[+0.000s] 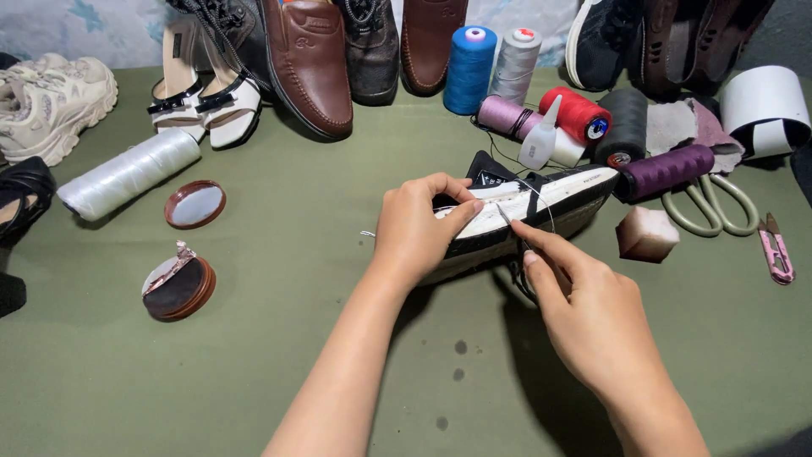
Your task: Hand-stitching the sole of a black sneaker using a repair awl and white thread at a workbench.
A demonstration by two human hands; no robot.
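Your right hand (584,309), lower right of centre, pinches a thin metal needle (510,224) between thumb and forefinger, tip on the sole edge. Your left hand (419,228) clamps the black-and-white shoe (550,199) at mid-frame, thumb and fingers closed over its side. Thread spools (584,114) sit just above the shoe; scissors (710,207) to its right on the green table (254,355).
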